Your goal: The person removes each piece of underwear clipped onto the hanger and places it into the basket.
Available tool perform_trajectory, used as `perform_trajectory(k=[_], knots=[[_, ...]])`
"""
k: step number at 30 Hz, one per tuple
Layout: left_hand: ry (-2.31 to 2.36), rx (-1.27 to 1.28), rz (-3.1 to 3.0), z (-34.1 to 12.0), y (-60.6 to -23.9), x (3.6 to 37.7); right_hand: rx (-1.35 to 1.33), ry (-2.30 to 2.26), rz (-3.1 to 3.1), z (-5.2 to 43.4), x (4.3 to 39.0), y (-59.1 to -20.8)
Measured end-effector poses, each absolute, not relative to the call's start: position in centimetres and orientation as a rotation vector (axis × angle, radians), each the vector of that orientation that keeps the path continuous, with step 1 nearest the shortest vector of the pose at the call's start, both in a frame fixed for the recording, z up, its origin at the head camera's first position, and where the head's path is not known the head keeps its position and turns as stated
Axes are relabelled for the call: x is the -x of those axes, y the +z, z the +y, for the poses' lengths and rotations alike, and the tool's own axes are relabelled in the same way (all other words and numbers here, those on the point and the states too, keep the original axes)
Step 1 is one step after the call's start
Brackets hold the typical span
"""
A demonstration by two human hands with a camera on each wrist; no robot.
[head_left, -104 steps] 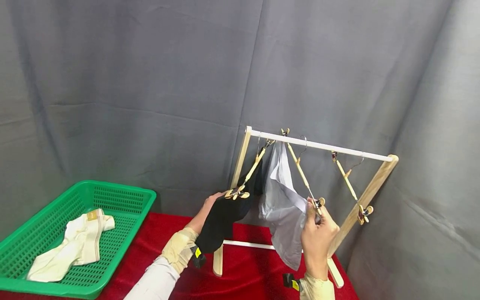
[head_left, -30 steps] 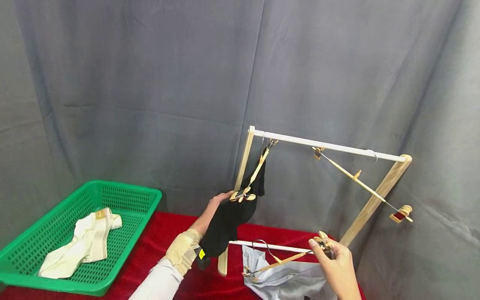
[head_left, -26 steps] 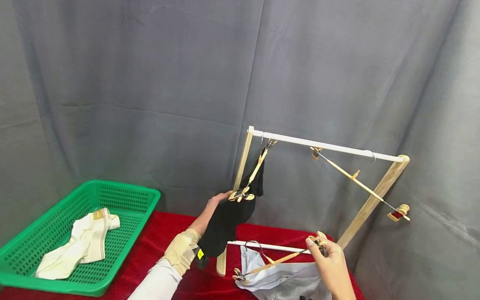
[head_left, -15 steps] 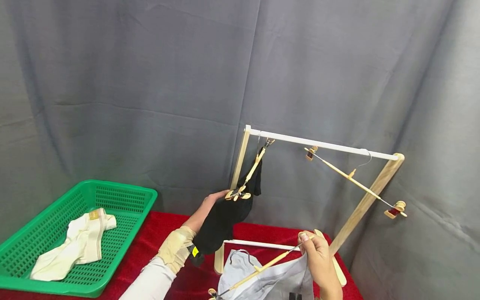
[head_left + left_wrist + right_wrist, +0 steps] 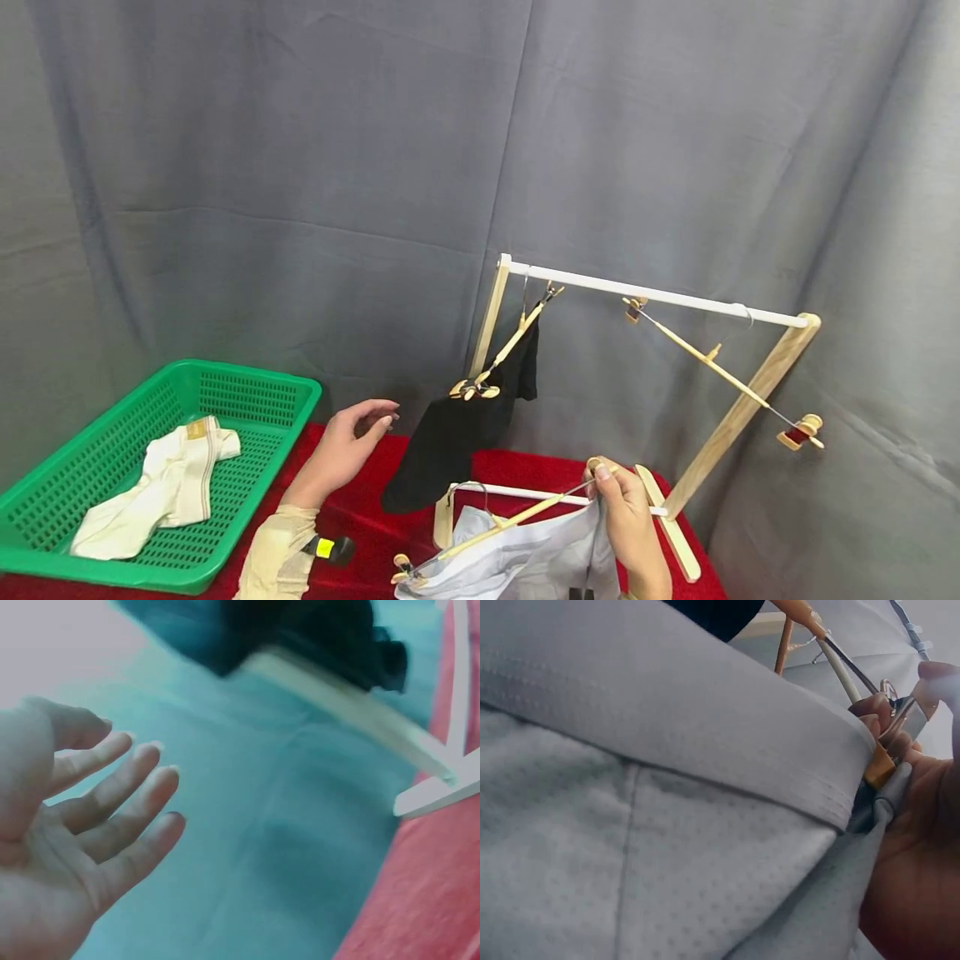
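Now pinching a wooden clip hanger (image 5: 510, 523) at its end clip, right hand (image 5: 628, 527), with grey shorts (image 5: 525, 567) clipped below at 6 o'clock. Left hand (image 5: 341, 450) spread, holding nothing. Might drop the shorts if the clip springs, or snag the hook on the rack's low rail (image 5: 540, 493). Red-covered worktop (image 5: 360, 517); grey curtain (image 5: 300, 167) behind; green basket (image 5: 247, 467) at 9 o'clock.

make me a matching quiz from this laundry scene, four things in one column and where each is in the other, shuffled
Things:
1. white cloth
2. black garment
3. grey garment
4. empty hanger

Places:
A. clipped to the hanger gripped by the right hand
B. alone at the rail's right end
C. in the green basket
D. hanging at the rail's left end

Pairs: 1-C, 2-D, 3-A, 4-B
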State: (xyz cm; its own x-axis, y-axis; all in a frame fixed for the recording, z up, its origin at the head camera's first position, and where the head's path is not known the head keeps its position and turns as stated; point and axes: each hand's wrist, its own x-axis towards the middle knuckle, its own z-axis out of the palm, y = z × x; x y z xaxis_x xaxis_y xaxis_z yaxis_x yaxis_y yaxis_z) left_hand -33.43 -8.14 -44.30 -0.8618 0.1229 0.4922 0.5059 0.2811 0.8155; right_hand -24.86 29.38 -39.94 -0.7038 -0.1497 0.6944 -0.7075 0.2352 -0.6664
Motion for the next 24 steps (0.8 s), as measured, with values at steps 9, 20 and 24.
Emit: perform_trajectory(k=[9,20,24], knots=[[-1.636,0.435,-1.790,-10.7,-41.7,27.5,-0.860,1.492,-1.932,28.0,25.5,-39.8],[-1.654,0.635,-1.896,-10.7,-39.3,24.1,-0.810,1.555,-1.850,25.6,26.0,-40.4],[-1.646,0.668,-2.028,-10.4,-39.8,24.2,-0.784,1.577,-1.847,25.0,26.2,-40.2]])
